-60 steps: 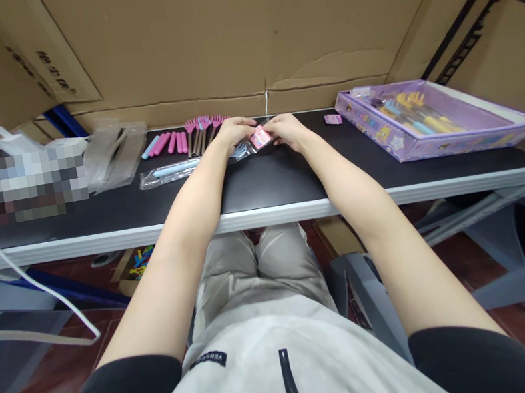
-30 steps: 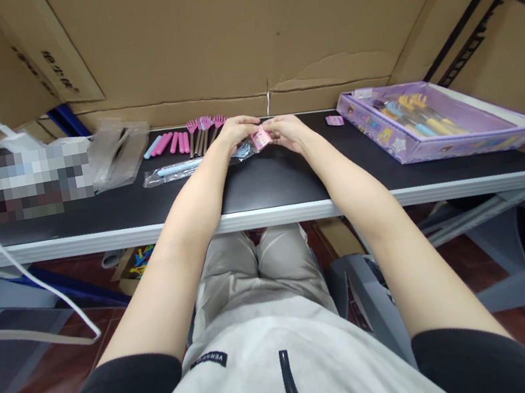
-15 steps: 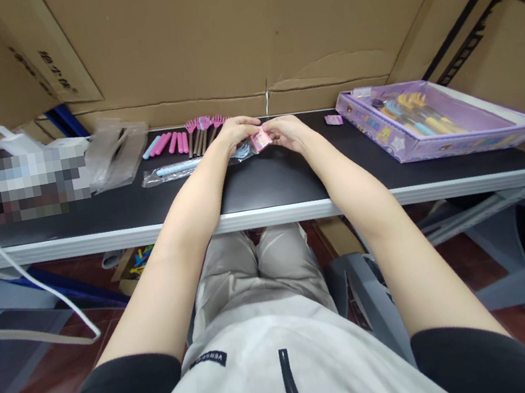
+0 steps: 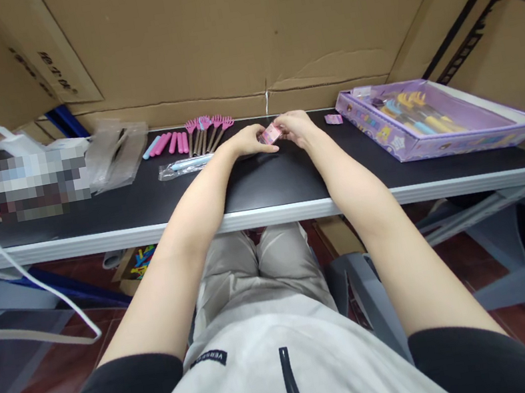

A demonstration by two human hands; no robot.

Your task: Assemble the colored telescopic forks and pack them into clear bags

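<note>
Positions are taken from the pink printed card (image 4: 271, 134), with 12 o'clock at the far side of the black tabletop (image 4: 276, 184).

The card is between the two hands, tilted, near the back of the table. The right hand (image 4: 295, 126), at 3 o'clock, pinches its near edge between thumb and fingers. The left hand (image 4: 251, 140), at 9 o'clock, is curled with thumb and fingers apart around the card's other side; whether it grips anything cannot be told.

The clear plastic sleeve (image 4: 186, 165), containing a light-blue rod, lies at 9 o'clock and runs behind the left forearm. Its nearer end is hidden, so any join to the card cannot be confirmed.

Beyond it, towards 10 o'clock, lie pink-headed back scratchers (image 4: 205, 132), with loose pink and blue handles (image 4: 172, 142) just beside them. Flat clear bags (image 4: 118, 157) lie farther out at 9 o'clock. A small pink card (image 4: 333, 119) lies at 3 o'clock, then a purple display box (image 4: 466, 143) holding yellow and blue pieces.

Handling assessment: the card appears light and foldable, easily creased, and best held flat by its edges. The sleeve is probably thin and slippery; hold it where the rod stiffens it.
</note>
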